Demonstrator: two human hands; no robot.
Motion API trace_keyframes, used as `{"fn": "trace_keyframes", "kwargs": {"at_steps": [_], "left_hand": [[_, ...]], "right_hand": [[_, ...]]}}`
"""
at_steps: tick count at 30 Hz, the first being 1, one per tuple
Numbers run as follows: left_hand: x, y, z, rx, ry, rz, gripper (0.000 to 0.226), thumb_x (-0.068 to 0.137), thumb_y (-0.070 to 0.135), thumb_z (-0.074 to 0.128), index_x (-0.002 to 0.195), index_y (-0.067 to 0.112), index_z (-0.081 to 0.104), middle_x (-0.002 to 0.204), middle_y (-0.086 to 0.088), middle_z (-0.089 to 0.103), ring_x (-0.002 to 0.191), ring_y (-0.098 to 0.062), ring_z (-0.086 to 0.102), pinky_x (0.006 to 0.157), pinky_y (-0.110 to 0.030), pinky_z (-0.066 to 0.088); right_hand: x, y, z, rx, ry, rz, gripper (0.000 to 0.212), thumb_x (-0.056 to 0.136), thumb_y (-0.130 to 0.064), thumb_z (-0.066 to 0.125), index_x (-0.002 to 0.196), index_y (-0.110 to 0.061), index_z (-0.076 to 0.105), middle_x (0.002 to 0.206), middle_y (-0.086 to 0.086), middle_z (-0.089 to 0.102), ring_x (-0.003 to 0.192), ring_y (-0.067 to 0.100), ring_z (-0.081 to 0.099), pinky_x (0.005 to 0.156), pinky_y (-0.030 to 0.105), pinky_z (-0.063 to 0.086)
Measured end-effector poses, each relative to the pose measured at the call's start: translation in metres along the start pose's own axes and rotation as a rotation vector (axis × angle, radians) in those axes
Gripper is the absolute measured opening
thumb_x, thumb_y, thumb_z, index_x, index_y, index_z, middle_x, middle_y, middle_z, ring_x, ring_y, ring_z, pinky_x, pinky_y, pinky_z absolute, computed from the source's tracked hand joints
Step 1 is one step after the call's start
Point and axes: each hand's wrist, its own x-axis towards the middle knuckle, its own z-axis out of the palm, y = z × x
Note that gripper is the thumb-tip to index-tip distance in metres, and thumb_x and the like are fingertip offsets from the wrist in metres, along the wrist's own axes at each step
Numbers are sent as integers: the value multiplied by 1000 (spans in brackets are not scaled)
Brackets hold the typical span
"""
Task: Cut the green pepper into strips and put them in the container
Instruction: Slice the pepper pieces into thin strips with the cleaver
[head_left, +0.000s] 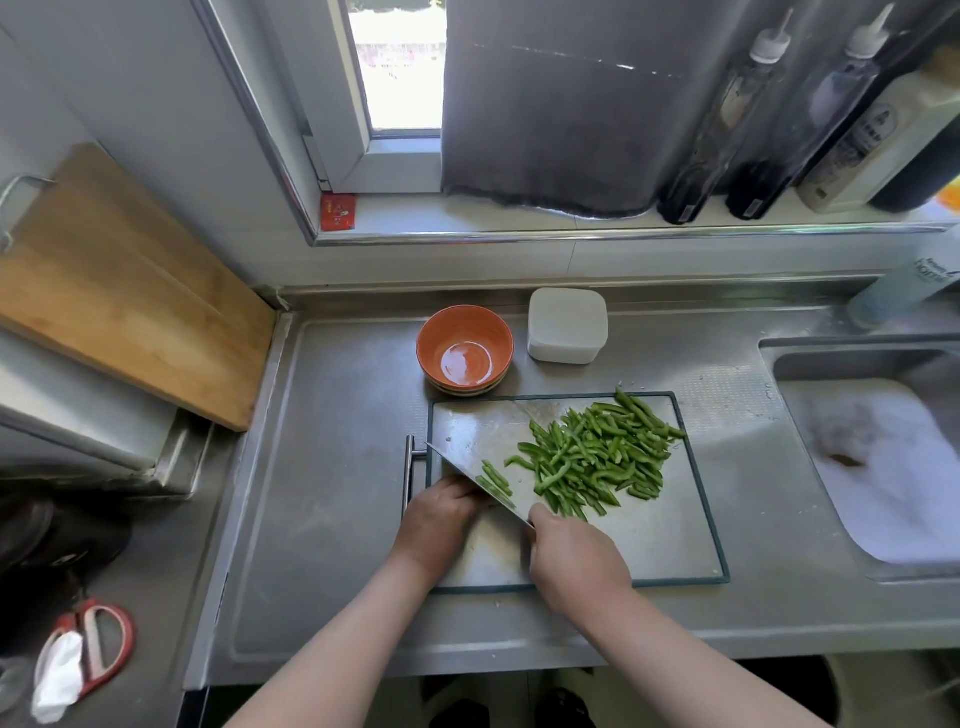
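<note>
Far left, red-handled scissors (85, 652) lie on the counter beside a white crumpled scrap, and a wooden board (119, 291) leans against the wall. Further right, an orange bowl (465, 348) stands on the steel counter (337, 467) with a white square container (567, 325) just beside it, both behind the steel cutting board (649, 540).

The left hand (441, 519) rests on the board's left part, its fingers curled down with the knuckles against the side of the cleaver (467, 475); whether anything lies under them I cannot tell. The right hand (574, 558) is wrapped around the cleaver's handle, which is hidden inside the fist. The blade slants across the board between the 2 hands.

A few green pepper strips lie just right of the blade. The main heap of pepper strips (597, 457) covers the board's far right part, with some reaching over its edge, and none is in the container.

On the right is a sink (883, 467) of pale water, and 3 bottles (727, 119) stand on the sill above
</note>
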Motion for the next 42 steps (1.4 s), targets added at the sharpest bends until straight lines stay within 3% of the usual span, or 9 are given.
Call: {"fn": "trace_keyframes", "kwargs": {"at_steps": [4,7,14,20,24,30,36,39,42], "left_hand": [[-2,-1,1,8,-3,-6,16,74,23,73,88,26,80,91,6,74,86,-13,64,62,-23,53],[-3,-2,2,15,-15,-14,20,82,27,61,87,25,80,90,5,75,84,-15,68,59,-23,55],[-2,0,0,-43,16,-38,22,79,23,60,87,27,80,90,7,74,87,-10,60,64,-21,49],[-6,-6,0,-55,-34,-6,26,82,17,59,98,25,77,97,5,71,90,-14,63,68,-25,53],[-8,-6,-1,-17,-55,29,24,85,14,53,97,17,73,98,1,67,89,-17,59,65,-30,55],[-8,-3,-1,24,-79,24,27,86,22,51,95,22,76,93,4,67,89,-16,55,67,-29,50],[-7,-1,-1,1,-33,-1,21,81,19,68,98,23,79,98,2,73,98,-17,59,78,-25,49],[-8,1,-1,-4,-25,-6,40,63,8,90,99,23,79,102,2,74,101,-17,62,78,-24,51],[-7,2,-3,4,-24,-14,44,58,9,94,97,25,79,101,4,74,98,-15,62,73,-23,52]], "right_hand": [[2,1,2,11,1,2,12,92,-7,39,94,-18,41,75,1,48,67,30,47,46,33,20],[-1,5,6,28,5,5,12,92,-8,40,93,-20,41,75,1,50,67,30,48,47,35,22],[30,-18,0,76,-27,27,15,89,-4,39,96,-16,46,85,9,60,71,31,48,59,36,35],[24,3,6,104,-22,31,11,91,-9,41,91,-18,47,76,3,53,71,31,52,56,37,34],[25,7,4,113,-1,53,9,93,-13,43,90,-20,49,83,5,63,73,30,55,55,36,36],[36,-5,-3,123,16,51,10,95,-15,40,94,-17,49,93,11,65,75,32,49,61,37,36],[9,5,7,33,38,-35,10,96,-16,40,98,-19,50,89,9,66,75,35,56,57,38,35],[-3,6,10,-2,47,-47,11,95,-16,41,100,-19,50,91,8,66,79,35,61,58,37,37],[-7,8,10,-10,52,-42,11,95,-17,41,101,-19,50,91,7,66,80,35,62,59,37,38]]}}
